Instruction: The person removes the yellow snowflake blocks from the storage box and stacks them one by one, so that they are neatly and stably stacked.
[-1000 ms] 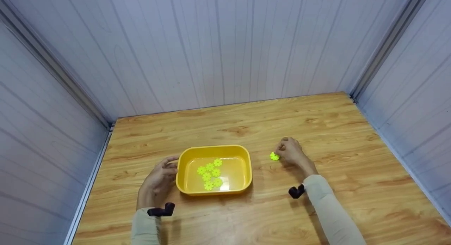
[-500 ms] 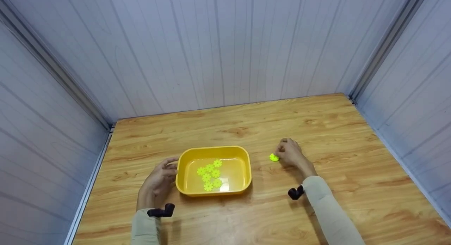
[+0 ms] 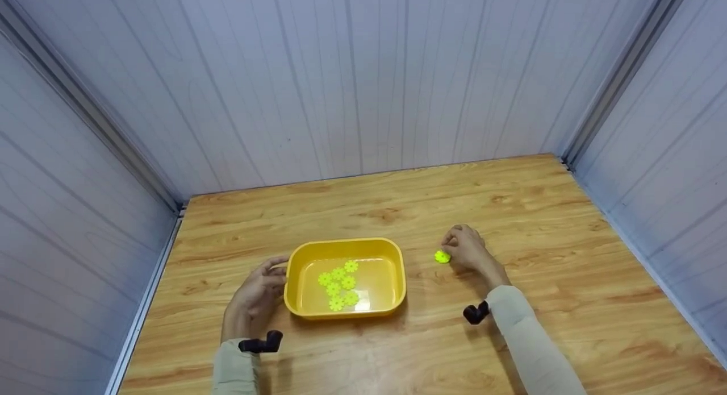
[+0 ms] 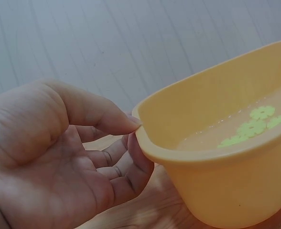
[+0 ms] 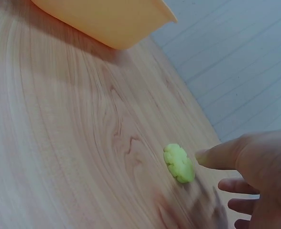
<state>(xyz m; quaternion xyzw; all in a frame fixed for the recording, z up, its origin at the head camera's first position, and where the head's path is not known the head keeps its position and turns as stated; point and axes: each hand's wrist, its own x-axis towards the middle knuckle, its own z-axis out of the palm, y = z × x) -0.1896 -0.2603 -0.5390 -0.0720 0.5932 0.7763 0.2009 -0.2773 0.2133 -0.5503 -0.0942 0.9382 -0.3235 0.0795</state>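
Note:
A yellow plastic tub (image 3: 392, 304) stands on the wooden table, with several flat neon yellow-green flower-shaped pieces (image 3: 333, 289) lying on its floor. At the tub's left end my left hand (image 3: 255, 290) pinches the rim; in the left wrist view the thumb is on top of the rim and curled fingers are beneath it outside. To the right of the tub lies a small pile of the same flower pieces (image 5: 178, 163), their scalloped edges lined up. Close beside that pile is my right hand (image 3: 467, 247), its fingers apart and a fingertip (image 5: 203, 157) just short of it.
The wood-grain table (image 3: 363, 361) meets pale panelled walls (image 3: 363, 82) at the back and both sides. A black wrist mount (image 3: 261, 342) sits on the left sleeve, and another black mount (image 3: 476, 312) on the right one.
Both hands, the tub and the flower pieces keep their places; the whole head view has only shifted slightly downward.

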